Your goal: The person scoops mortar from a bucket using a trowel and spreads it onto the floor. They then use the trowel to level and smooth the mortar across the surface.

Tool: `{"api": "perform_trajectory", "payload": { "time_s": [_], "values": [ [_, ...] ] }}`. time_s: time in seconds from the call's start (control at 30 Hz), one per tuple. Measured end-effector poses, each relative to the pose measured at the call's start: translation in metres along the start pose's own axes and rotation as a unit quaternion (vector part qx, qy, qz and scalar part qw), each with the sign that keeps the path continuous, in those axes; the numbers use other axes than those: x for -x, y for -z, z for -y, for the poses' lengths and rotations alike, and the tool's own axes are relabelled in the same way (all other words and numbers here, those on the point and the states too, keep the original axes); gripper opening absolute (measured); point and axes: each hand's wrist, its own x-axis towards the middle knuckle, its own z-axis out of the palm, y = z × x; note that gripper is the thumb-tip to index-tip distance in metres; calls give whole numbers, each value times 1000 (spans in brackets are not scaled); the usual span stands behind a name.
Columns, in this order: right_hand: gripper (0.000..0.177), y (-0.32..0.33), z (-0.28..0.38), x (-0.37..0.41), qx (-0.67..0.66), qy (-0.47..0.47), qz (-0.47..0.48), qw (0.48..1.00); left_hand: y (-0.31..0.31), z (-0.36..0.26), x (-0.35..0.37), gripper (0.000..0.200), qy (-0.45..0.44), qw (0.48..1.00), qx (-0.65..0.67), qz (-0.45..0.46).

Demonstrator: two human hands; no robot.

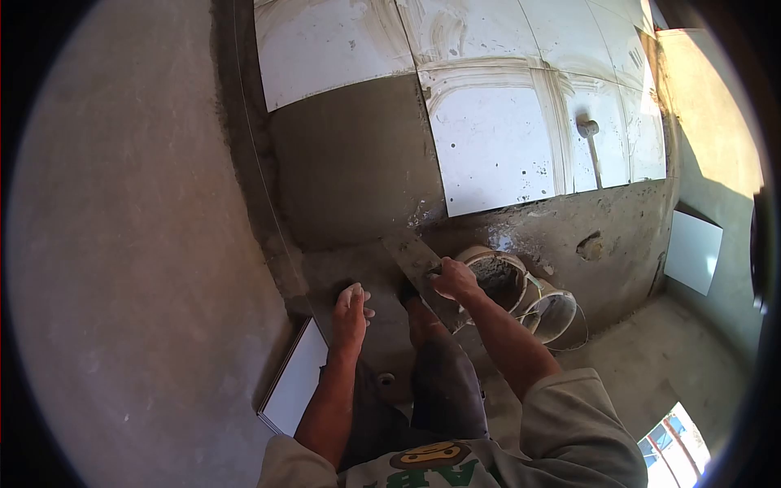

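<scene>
My right hand (455, 279) grips a flat, rectangular plastering trowel (411, 254) just left of a bucket of mortar (498, 272). The trowel's blade points up and left, near the lower edge of a smooth grey mortar patch (350, 163). My left hand (351, 315) hangs over the grey surface with its fingers extended and nothing visible in it. White tiles (492, 146) smeared with mortar border the patch above and to the right.
A second bucket (556, 317) stands beside the first. A mallet-like tool (587, 128) rests against the tiles. Stacked tiles (297, 382) lean left of my legs, near a round pipe opening (386, 379). Another white tile (693, 252) stands at right. A thin string (259, 163) runs along the left.
</scene>
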Motion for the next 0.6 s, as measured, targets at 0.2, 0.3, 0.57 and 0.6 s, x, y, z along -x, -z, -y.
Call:
{"api": "perform_trajectory", "payload": {
  "time_s": [0.2,0.3,0.57,0.6],
  "values": [
    [36,11,-20,-24,-118,-31,-50,991,-7,19,0,56,32,999,-23,28],
    [31,12,-34,-69,-261,-51,-35,963,-13,52,-11,51,99,994,-3,36],
    [32,73,-3,-186,-247,8,-193,950,-39,194,-46,45,174,978,-90,70],
    [32,85,0,-209,-241,34,-219,945,-42,204,-51,46,225,964,-123,64]
  ]
}}
